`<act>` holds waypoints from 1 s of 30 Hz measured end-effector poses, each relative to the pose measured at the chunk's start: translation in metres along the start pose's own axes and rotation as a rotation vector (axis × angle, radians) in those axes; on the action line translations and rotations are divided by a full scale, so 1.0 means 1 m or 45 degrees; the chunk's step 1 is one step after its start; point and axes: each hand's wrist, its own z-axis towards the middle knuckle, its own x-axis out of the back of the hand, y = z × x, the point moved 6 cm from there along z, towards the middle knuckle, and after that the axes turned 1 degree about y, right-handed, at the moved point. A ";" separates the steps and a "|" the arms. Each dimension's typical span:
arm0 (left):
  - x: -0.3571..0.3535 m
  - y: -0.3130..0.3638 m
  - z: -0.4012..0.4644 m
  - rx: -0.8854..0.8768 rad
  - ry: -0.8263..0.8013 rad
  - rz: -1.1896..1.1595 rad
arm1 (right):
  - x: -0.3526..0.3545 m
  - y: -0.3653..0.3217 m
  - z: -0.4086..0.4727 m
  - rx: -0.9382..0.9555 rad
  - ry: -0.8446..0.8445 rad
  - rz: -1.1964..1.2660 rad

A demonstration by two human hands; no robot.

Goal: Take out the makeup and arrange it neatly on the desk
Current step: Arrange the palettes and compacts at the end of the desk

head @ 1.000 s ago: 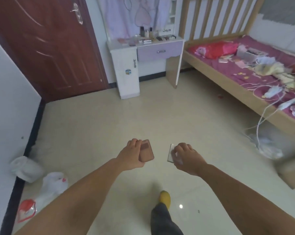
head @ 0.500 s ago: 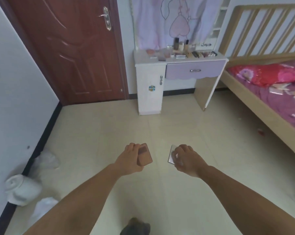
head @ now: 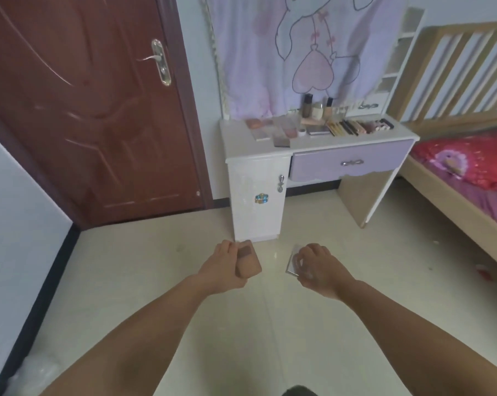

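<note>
Two compacts in our hands, en route to the surface [head: 353, 136].
Left hand [head: 223, 265] grips pink compact [head: 248, 264], right hand [head: 316, 267] silver one [head: 291, 262]; both light, rigid, slick, prob. fragile — we'd pinch by edges.

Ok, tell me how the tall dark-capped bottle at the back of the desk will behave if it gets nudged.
The tall bottle stands upright and narrow, so it probably tips easily. It looks rigid, possibly glass, so likely fragile. Neighbouring bottles stand close and could topple too.

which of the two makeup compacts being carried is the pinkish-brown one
The pinkish-brown rounded compact in the left hand; the right hand holds a flat silvery square compact.
</note>
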 end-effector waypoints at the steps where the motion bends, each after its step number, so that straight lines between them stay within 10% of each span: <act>1: 0.004 -0.006 0.023 -0.008 -0.013 -0.002 | 0.001 0.007 0.023 0.005 -0.015 -0.015; 30: 0.110 -0.195 0.605 0.039 -0.199 0.032 | 0.016 0.117 0.667 0.196 -0.299 -0.161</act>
